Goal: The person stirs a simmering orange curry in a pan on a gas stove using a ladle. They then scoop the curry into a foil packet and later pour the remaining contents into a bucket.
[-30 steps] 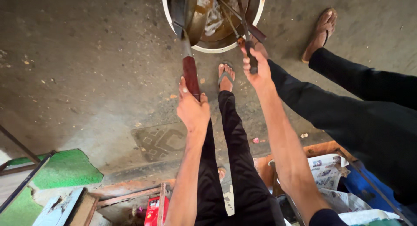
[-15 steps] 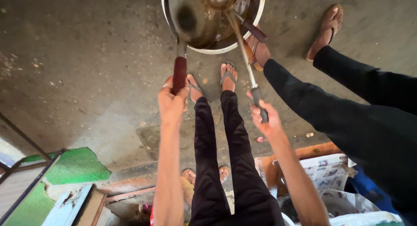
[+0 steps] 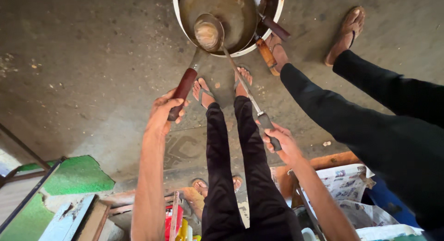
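Observation:
My left hand (image 3: 163,112) grips the dark red handle (image 3: 183,88) of a metal pan (image 3: 231,14) held over a white basin (image 3: 273,23) on the floor. My right hand (image 3: 280,141) is closed on the black grip of a long metal ladle (image 3: 209,32), whose round bowl rests against the pan's near rim. A greasy brown film coats the inside of the pan. Two more wooden-handled utensils (image 3: 266,52) lean out of the basin on its right side. My legs in black trousers (image 3: 231,167) and sandalled feet (image 3: 202,93) are below.
Another person's legs in black trousers (image 3: 370,116) and sandals (image 3: 344,35) stand at the right on the concrete floor. Crumpled newspaper (image 3: 344,183) lies at lower right. A green mat (image 3: 74,176) and wooden boards (image 3: 92,213) lie at lower left, with red and yellow containers (image 3: 178,225) nearby.
The view has dropped closer to the basin. My right hand slid down the ladle handle and pulled back toward me. The ladle bowl now sits at the pan's rim.

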